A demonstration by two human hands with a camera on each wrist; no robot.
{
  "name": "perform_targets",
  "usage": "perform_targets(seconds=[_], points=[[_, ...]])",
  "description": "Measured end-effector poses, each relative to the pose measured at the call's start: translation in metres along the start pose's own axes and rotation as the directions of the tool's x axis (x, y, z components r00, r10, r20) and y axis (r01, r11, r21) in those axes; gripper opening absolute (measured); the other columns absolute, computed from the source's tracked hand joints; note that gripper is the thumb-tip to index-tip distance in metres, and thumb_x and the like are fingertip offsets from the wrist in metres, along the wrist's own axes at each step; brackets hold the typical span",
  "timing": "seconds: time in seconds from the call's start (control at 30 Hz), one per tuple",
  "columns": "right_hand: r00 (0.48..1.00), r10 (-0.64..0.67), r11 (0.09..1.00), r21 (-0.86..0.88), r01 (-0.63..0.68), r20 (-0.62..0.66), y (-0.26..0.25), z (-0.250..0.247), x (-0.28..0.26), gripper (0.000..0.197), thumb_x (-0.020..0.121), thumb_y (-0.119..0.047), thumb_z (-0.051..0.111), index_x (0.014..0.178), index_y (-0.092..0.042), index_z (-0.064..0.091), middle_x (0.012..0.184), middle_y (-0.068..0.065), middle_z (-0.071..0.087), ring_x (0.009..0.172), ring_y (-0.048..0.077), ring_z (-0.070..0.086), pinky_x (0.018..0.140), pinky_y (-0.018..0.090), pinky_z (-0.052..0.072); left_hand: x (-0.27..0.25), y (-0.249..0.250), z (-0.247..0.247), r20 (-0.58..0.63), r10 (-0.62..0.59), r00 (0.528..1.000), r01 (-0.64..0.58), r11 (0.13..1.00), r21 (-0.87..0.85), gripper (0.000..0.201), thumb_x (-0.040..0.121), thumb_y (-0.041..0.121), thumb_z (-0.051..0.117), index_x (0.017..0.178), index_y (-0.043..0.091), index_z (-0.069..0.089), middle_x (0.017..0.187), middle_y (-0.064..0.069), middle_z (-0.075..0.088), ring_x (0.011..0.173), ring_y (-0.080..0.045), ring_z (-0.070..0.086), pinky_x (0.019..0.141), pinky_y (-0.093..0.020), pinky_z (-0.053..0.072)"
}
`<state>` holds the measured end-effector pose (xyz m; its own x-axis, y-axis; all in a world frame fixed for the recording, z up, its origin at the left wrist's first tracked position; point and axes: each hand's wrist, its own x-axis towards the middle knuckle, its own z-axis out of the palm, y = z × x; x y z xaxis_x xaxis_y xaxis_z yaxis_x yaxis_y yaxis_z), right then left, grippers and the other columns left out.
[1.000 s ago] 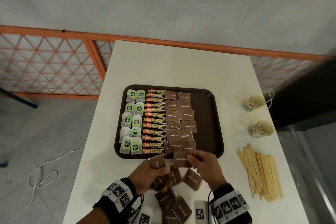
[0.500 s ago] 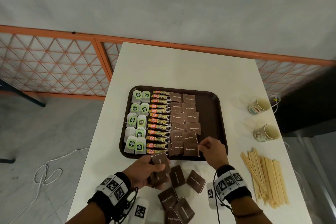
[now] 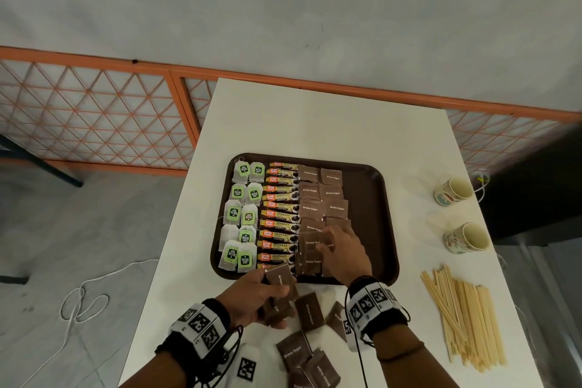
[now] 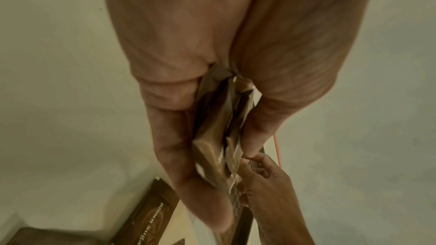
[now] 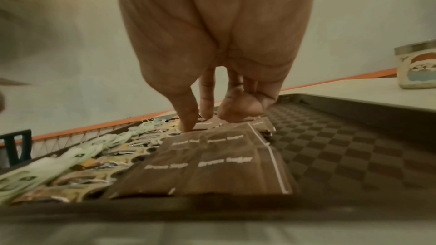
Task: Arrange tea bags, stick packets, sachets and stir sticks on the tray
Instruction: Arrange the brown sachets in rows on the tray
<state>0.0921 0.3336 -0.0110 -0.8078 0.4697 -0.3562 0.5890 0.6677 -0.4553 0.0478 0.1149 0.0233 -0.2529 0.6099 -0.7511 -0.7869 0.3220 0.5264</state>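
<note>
A brown tray (image 3: 376, 198) holds tea bags (image 3: 242, 214) in the left columns, stick packets (image 3: 280, 214) in the middle and brown sugar sachets (image 3: 318, 208) beside them. My right hand (image 3: 333, 246) lies over the near sachets, and its fingertips (image 5: 186, 126) press down on the sachets (image 5: 212, 167). My left hand (image 3: 261, 296) hovers at the tray's near edge and grips a small stack of sachets (image 3: 280, 276); in the left wrist view the stack (image 4: 212, 146) sits between thumb and fingers. Stir sticks (image 3: 463, 315) lie in a pile on the table to the right.
Several loose sachets (image 3: 310, 312) lie on the white table between my wrists. Two paper cups (image 3: 453, 191) (image 3: 467, 238) stand right of the tray. The tray's right third (image 5: 342, 146) is bare. An orange lattice railing (image 3: 94, 120) runs behind the table.
My right hand carried a sachet from the table's near edge onto the tray, let it go and now presses on the near sachets. The left hand kept its stack and barely moved.
</note>
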Motion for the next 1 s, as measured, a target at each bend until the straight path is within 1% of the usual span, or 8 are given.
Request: perform_targets(seconds=[0.2,0.3,0.37,0.47,0.63,0.73,0.87,1.0], points=[[0.998,0.033,0.999,0.015,-0.034,0.058,0.002,-0.008,0.005,0.029,0.091,-0.03,0.064,0.119,-0.028,0.057,0.133,-0.001,0.048,0.111,0.021,0.058,0.095,0.04,0.051,-0.002,0.004,-0.002,0.021,0.013,1.0,-0.012,1.0,-0.015,0.028,0.093,-0.005,0.054,0.119,0.005,0.059,0.115,-0.024,0.068,0.097,-0.041,0.07,0.067,-0.044,0.058],[0.998,-0.053,0.982,0.181,0.057,-0.025,-0.015,-0.017,-0.013,0.024,0.092,-0.035,0.062,0.115,-0.029,0.059,0.119,-0.005,0.059,0.102,0.009,0.06,0.087,0.027,0.051,-0.005,0.005,-0.007,0.086,0.024,0.996,-0.021,0.999,-0.034,0.032,0.091,-0.007,0.054,0.122,0.001,0.056,0.116,-0.024,0.068,0.099,-0.041,0.069,0.067,-0.043,0.059],[0.979,-0.187,0.949,0.274,0.157,0.086,-0.037,-0.026,-0.031,0.028,0.092,-0.042,0.061,0.116,-0.027,0.063,0.104,-0.01,0.065,0.09,0.001,0.061,0.076,0.016,0.047,-0.007,0.008,-0.009,0.151,0.021,0.988,-0.024,1.0,0.02,0.033,0.091,-0.003,0.058,0.124,-0.001,0.054,0.115,-0.021,0.068,0.099,-0.039,0.069,0.066,-0.039,0.058],[0.888,-0.326,0.922,0.316,0.224,0.323,-0.058,-0.026,-0.049,0.028,0.088,-0.04,0.069,0.113,-0.028,0.068,0.095,-0.013,0.069,0.082,0.0,0.064,0.071,0.015,0.048,-0.01,0.015,-0.008,0.222,0.008,0.975,-0.037,0.991,0.127,0.026,0.093,0.005,0.06,0.119,0.002,0.058,0.105,-0.014,0.07,0.091,-0.032,0.069,0.062,-0.033,0.056],[0.975,-0.184,0.843,0.529,0.093,0.121,-0.054,-0.028,-0.048,0.005,0.088,-0.02,0.072,0.087,-0.015,0.073,0.073,-0.002,0.07,0.061,0.004,0.06,0.063,0.019,0.048,-0.009,0.029,-0.009,0.106,0.114,0.988,-0.132,0.974,0.183,0.017,0.096,0.013,0.059,0.11,0.004,0.061,0.087,-0.01,0.069,0.072,-0.024,0.067,0.052,-0.029,0.05],[0.968,-0.207,0.843,0.529,0.103,0.141,-0.054,-0.036,-0.042,0.004,0.088,-0.016,0.071,0.086,-0.015,0.074,0.078,0.003,0.072,0.066,0.012,0.064,0.067,0.022,0.053,-0.007,0.041,-0.011,0.125,0.11,0.986,-0.144,0.941,0.305,0.024,0.093,0.022,0.064,0.113,0.008,0.063,0.091,-0.007,0.071,0.074,-0.022,0.068,0.054,-0.027,0.051],[0.905,-0.283,0.931,0.318,0.179,0.318,-0.055,-0.048,-0.032,0.007,0.082,-0.024,0.076,0.088,-0.02,0.074,0.086,-0.004,0.071,0.074,0.001,0.061,0.072,0.016,0.048,-0.004,0.058,-0.009,0.131,0.131,0.983,-0.179,0.849,0.496,0.018,0.087,0.025,0.072,0.1,0.016,0.064,0.089,-0.004,0.073,0.07,-0.017,0.069,0.053,-0.024,0.052],[0.955,-0.197,0.875,0.479,0.069,0.223,-0.055,-0.047,-0.027,0.018,0.083,-0.03,0.076,0.096,-0.019,0.07,0.084,0.003,0.073,0.069,0.006,0.065,0.066,0.018,0.053,0.009,0.063,-0.002,0.111,0.273,0.956,-0.286,0.769,0.572,0.015,0.085,0.02,0.072,0.094,0.014,0.062,0.08,-0.003,0.071,0.067,-0.018,0.069,0.053,-0.029,0.054]])
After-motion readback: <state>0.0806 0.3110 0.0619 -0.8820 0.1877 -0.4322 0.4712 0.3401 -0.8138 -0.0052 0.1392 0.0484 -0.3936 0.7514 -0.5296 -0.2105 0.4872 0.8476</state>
